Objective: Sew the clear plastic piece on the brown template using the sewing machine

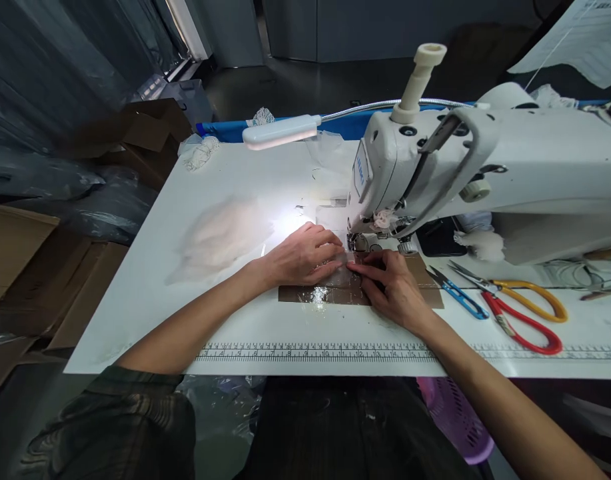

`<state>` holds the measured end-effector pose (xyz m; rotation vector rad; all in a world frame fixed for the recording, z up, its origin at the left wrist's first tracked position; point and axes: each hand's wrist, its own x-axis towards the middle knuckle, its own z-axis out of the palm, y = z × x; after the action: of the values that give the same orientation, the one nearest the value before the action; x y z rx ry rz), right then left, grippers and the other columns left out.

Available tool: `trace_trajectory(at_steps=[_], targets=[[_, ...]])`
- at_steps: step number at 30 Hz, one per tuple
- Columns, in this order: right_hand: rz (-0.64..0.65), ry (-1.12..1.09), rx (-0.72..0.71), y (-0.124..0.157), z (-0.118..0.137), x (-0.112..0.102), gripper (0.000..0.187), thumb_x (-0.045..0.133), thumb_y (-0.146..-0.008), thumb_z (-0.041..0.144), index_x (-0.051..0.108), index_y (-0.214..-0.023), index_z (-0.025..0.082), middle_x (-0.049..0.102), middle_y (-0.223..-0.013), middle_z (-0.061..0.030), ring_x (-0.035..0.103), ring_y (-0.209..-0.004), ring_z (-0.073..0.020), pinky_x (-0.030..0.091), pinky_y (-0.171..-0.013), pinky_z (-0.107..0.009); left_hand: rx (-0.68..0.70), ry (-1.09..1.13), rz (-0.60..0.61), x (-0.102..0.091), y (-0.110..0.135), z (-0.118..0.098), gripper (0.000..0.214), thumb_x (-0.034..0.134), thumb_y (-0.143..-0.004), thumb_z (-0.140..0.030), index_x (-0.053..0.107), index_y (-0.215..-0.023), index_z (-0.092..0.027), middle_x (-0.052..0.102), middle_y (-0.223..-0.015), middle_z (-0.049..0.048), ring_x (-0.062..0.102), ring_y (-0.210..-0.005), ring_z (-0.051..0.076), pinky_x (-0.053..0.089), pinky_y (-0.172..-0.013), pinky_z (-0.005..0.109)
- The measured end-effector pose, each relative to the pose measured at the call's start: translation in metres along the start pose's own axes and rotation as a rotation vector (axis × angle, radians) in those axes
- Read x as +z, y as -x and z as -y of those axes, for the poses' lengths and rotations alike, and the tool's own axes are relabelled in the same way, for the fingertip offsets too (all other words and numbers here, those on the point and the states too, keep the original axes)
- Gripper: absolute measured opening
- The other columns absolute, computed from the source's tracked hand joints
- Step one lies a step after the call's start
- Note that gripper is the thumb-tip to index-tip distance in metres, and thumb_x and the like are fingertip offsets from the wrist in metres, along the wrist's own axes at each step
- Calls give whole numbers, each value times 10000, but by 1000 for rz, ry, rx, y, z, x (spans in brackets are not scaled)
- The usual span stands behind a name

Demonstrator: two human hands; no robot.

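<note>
My left hand [305, 257] lies flat, fingers stretched out, pressing a thin sheer piece of fabric [342, 277] down just in front of the presser foot [358, 241] of a white sewing machine [485, 167]. My right hand [392, 287] rests beside it on the right, fingers extended onto the same fabric, fingertips nearly touching the left hand's. The fabric lies over a brown taped patch [315, 293] on the white table [185, 267]. The needle area is partly hidden by my fingers.
A pile of pale fabric [220, 233] lies to the left. Blue thread snips [460, 297] and red-and-yellow scissors [525, 313] lie to the right. A gooseneck lamp [282, 131] lights the table. A printed ruler [315, 352] runs along the front edge. Cardboard boxes [145, 133] stand at left.
</note>
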<state>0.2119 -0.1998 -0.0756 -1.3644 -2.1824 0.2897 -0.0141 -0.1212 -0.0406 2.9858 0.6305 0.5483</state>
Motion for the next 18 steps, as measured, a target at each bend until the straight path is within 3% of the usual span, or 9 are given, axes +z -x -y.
trace_trajectory(at_steps=[3, 6, 18], targets=[[-22, -12, 10, 1, 1, 1, 352, 503, -872, 208, 688, -1161, 288, 542, -1091, -102, 474, -1033, -256, 471, -871, -448, 132, 80, -13, 0, 1, 0, 201, 474, -914, -256, 663, -893, -189, 691, -942, 51, 596, -796, 156, 455, -745, 334], [-31, -2, -6, 1, 0, 2, 378, 499, -864, 195, 674, -1185, 292, 539, -1104, -102, 468, -1034, -254, 460, -892, -448, 197, 119, -28, 4, 2, -2, 179, 504, -884, -248, 666, -931, -191, 694, -930, 51, 609, -811, 162, 464, -737, 335], [-47, -2, -23, 1, -1, 2, 397, 507, -857, 181, 664, -1206, 285, 531, -1102, -106, 464, -1031, -256, 456, -900, -447, 200, 74, -51, 15, 3, 0, 160, 537, -885, -268, 688, -891, -215, 694, -939, 38, 571, -745, 148, 439, -721, 329]])
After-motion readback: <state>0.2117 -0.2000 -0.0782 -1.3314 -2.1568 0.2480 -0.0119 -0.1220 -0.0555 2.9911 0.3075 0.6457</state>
